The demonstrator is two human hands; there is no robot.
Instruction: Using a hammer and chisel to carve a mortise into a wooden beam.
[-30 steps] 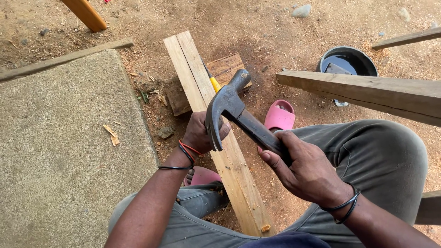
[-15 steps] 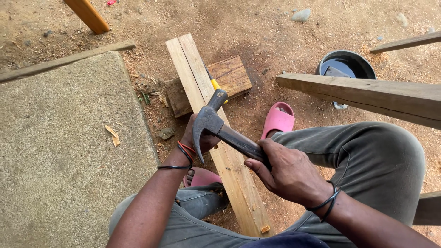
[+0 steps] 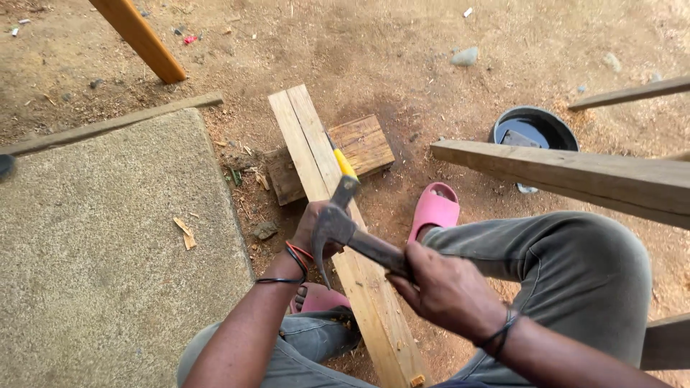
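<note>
Head view: right hand closed round the handle of a dark steel claw hammer, its head just above a long pale wooden plank on the dirt. Left hand steadies a yellow-handled tool, seemingly a chisel, on the plank; its grip is hidden by the hammer head. Judged step: striking; a square blow is needed. Tool tip and plank's near end are unseen.

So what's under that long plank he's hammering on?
A square wooden block lies under the long plank, sticking out on both sides on the dirt. Nearer the person, the left hand, the hammer and the legs cover whatever is beneath it.
</note>
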